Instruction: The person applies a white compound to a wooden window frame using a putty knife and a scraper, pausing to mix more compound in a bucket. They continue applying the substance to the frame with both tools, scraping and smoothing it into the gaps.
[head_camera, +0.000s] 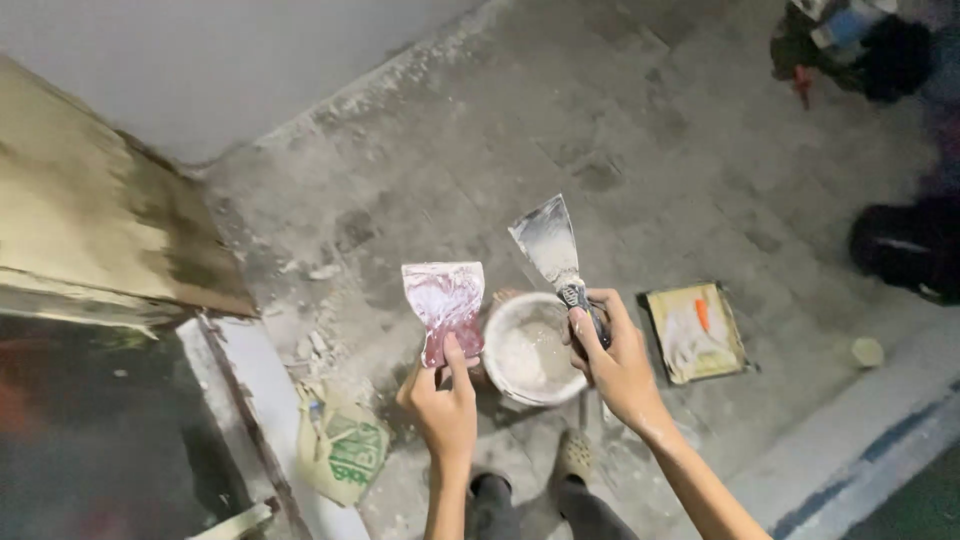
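Note:
My left hand (443, 405) grips the handle of a red-handled putty knife (446, 300), its wide blade smeared with white and pink filler and pointing up. My right hand (612, 362) is closed on the dark handle of a second putty knife (548, 243), whose steel blade is coated with white plaster and tilts up to the left. The two blades are held apart, above a white bucket (497, 330) of plaster that stands on the dusty concrete floor between my hands. My feet (574, 455) show below the bucket.
A square yellow tray (725, 335) with an orange-handled tool lies right of the bucket. A crumpled paper sack (342, 448) lies at lower left by a white ledge. A plastered wall section (90, 215) stands left. Dark bags (905, 245) and another person's gear sit at upper right.

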